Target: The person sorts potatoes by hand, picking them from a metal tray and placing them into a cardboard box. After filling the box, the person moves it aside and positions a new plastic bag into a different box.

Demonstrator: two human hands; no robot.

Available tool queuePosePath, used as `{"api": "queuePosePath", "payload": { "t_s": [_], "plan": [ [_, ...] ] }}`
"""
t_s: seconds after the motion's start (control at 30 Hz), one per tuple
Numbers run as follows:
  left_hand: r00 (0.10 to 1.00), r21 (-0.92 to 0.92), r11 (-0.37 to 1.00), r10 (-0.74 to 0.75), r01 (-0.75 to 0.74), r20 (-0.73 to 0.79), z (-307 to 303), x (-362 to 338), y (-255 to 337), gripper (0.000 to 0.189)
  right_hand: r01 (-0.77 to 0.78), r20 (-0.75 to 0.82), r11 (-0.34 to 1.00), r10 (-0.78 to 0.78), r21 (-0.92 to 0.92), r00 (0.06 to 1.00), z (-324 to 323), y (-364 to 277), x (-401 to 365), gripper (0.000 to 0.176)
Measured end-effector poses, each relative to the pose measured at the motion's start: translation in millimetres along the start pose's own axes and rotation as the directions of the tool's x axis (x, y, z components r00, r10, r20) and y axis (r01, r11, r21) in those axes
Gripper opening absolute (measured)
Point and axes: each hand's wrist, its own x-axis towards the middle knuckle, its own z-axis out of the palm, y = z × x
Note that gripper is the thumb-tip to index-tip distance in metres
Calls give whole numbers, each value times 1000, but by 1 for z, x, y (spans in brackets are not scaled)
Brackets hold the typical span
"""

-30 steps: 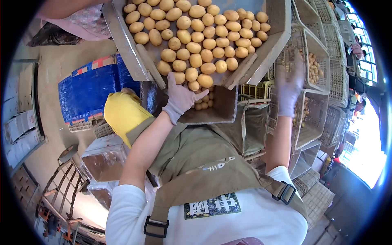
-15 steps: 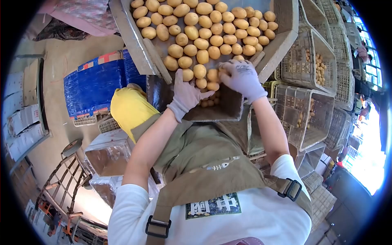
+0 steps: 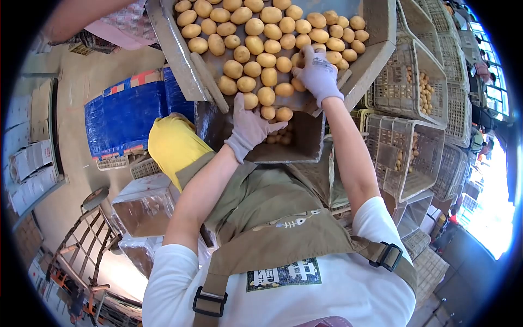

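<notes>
Many round yellow-brown potatoes (image 3: 271, 31) lie spread over a sorting tray (image 3: 180, 52) with raised side boards. My left hand (image 3: 248, 128), in a pale glove, is open at the tray's lower mouth, thumb up beside a potato and fingers stretched under the lowest ones. My right hand (image 3: 318, 73), gloved too, lies on potatoes at the tray's right side with its fingers bent; what is under the fingertips is partly hidden. Below the mouth stands a box (image 3: 305, 143) with some potatoes (image 3: 280, 136) inside, partly covered by my left hand.
Stacked plastic crates (image 3: 400, 155), some holding potatoes, stand at the right. A blue wrapped stack (image 3: 125, 120) and wrapped boxes (image 3: 144, 210) are at the left, near a metal-framed cart (image 3: 81, 245). Another person's arm (image 3: 81, 16) shows at the upper left.
My right hand has moved up the tray, away from the mouth. Some potatoes near the mouth have shifted. Another person's arm has come into view at the upper left.
</notes>
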Motion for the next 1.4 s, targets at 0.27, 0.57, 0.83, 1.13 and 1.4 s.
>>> {"api": "queuePosePath", "payload": {
  "t_s": [0.27,0.57,0.83,1.13,1.4],
  "plan": [
    [1000,-43,999,-7,7,6,-2,-4,1,77,149,-214,977,-114,156,970,9,7,-23,54],
    [998,-81,996,-29,33,53,-2,-3,5,79,-237,-747,923,385,304,542,-113,196,-167,30],
    [997,-2,1000,24,-24,80,-1,1,0,80,398,-182,917,-385,37,905,-15,8,-117,47],
    [956,-444,879,-42,174,290,-11,3,1,86,471,79,882,-471,26,878,38,-6,-101,67],
    [1000,33,999,11,-11,-4,2,0,-1,80,105,-175,950,-162,-296,971,-5,24,-40,46]
  ]
}}
